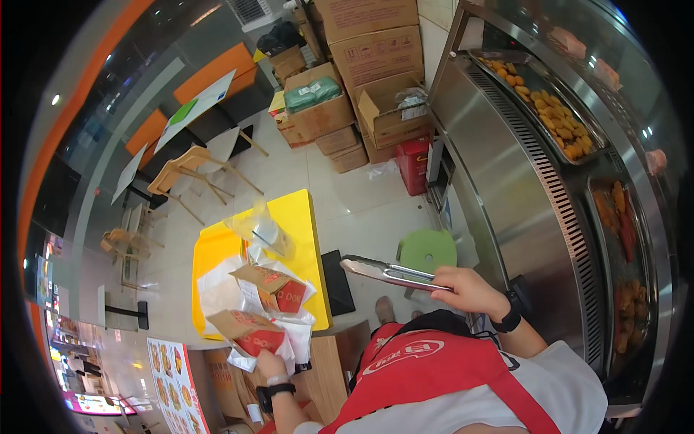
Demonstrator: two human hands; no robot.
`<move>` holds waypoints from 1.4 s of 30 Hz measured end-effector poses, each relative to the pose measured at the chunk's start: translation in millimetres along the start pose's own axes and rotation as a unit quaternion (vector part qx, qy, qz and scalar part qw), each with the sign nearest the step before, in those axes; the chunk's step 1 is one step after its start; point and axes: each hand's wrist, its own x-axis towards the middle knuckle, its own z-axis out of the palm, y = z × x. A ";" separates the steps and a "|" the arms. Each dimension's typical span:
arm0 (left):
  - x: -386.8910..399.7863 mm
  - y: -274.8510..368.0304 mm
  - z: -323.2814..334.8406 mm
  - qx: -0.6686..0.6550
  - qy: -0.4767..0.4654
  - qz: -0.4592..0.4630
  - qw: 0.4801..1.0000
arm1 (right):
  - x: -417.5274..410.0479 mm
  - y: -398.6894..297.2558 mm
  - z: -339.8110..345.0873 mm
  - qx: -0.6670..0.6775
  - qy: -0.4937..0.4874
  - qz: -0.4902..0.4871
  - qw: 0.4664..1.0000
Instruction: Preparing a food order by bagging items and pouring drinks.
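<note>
My right hand (470, 290) grips a pair of stainless steel tongs (393, 273) by the handle end. The tongs point left over the floor, with nothing visible between their tips. At the lower left, my left hand (271, 364) holds a red and brown paper food box (255, 337) by its lower end. Just beyond it, a second paper food box (277, 291) lies tilted on crumpled white paper (219, 282). Both boxes bear printing. The paper rests over a yellow tray (198, 260), beside a plastic cup in a clear bag (267, 233).
On my right stands a steel warming cabinet (493, 179) with trays of fried food (561, 116) behind glass. A green stool (428, 250) is before it. Stacked cartons (374, 59) and a red bin (413, 165) stand ahead. Chairs (181, 168) are at left; a menu board (172, 380) is lower left.
</note>
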 end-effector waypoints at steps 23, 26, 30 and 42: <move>84.8 254.5 39.4 -0.207 -0.571 0.496 0.621 | -104.5 -15.1 -123.3 -0.279 0.497 0.439 0.694; 84.7 275.2 55.5 -0.164 -0.569 0.522 0.614 | -180.5 -9.1 -140.5 -0.347 0.536 0.530 0.558; 82.7 304.5 70.1 -0.119 -0.564 0.532 0.620 | -260.8 5.1 -166.0 -0.292 0.522 0.657 0.458; 96.8 356.3 106.1 -0.066 -0.472 0.579 0.661 | -301.6 5.0 -164.8 -0.194 0.507 0.639 0.544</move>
